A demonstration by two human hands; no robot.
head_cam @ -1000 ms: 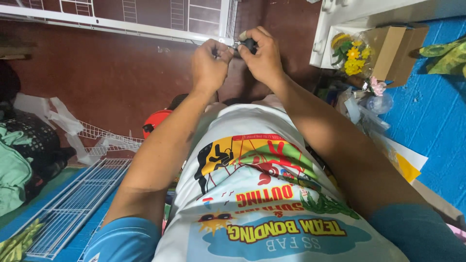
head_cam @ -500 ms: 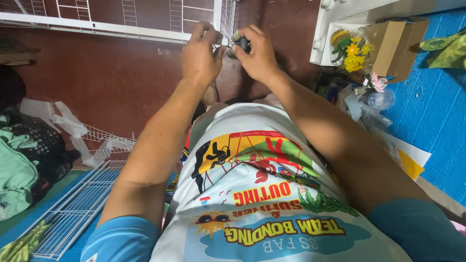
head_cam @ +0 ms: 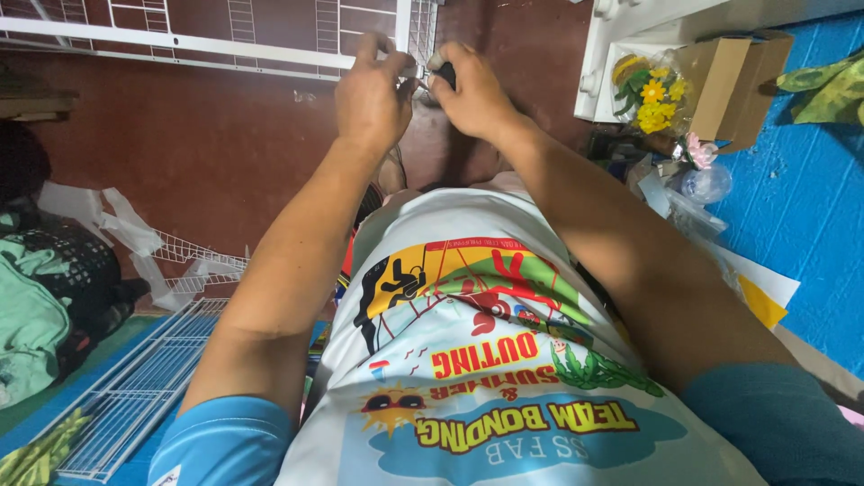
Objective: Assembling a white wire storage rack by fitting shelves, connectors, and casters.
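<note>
Small dark tool (head_cam: 443, 72) sits high in the middle of the view, clenched in the right hand (head_cam: 472, 94), only its black end showing above the fingers; its tip meets a small metal fitting at the corner of the white wire rack (head_cam: 270, 40). Left hand (head_cam: 373, 94) is just beside, fingertips pinched on that rack corner next to the tool, the two hands nearly touching. Rack is a white frame with thin wire grids, standing against a dark red wall (head_cam: 207, 144) and running off to the left. Both forearms reach up from a printed shirt (head_cam: 468, 360) with blue sleeves. Lower left: a second wire panel (head_cam: 135, 387) lies flat on a blue floor, with white plastic strips (head_cam: 117, 225) and a smaller wire piece just above it; a heap of green and dark cloth (head_cam: 45, 297) at the left edge. Right side: a white post (head_cam: 598, 63), yellow artificial flowers (head_cam: 648, 90) beside an open cardboard box (head_cam: 733, 81), clear plastic wrapping (head_cam: 702, 184) below them, yellow and white paper sheets (head_cam: 765, 292) on the blue floor (head_cam: 810, 207)
</note>
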